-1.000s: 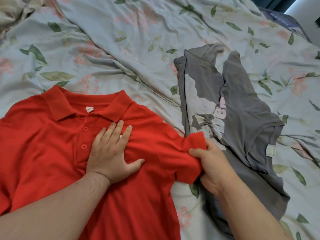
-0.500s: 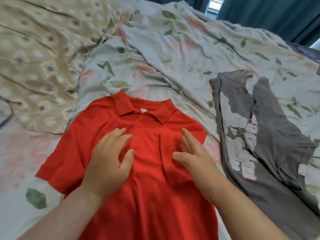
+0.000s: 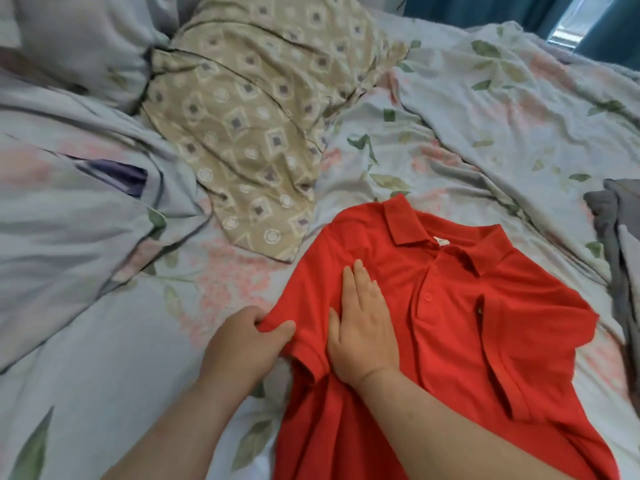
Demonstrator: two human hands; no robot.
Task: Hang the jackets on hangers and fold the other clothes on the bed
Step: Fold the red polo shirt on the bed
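Left hand (image 3: 242, 341) pinches red polo shirt (image 3: 457, 348) sleeve — right hand (image 3: 363, 327) pressing chest, fingers (image 3: 359, 277) straight.

Head-worn camera looks forward and down, close over the bed (image 3: 104, 358).

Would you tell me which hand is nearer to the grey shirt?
Right. The right hand lies flat on the polo, left of the grey shirt; the left hand pinches the sleeve farther left.

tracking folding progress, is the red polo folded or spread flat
Partly folded: the red polo has one sleeve turned in over its front; the other sticks out, pinched by the left hand.
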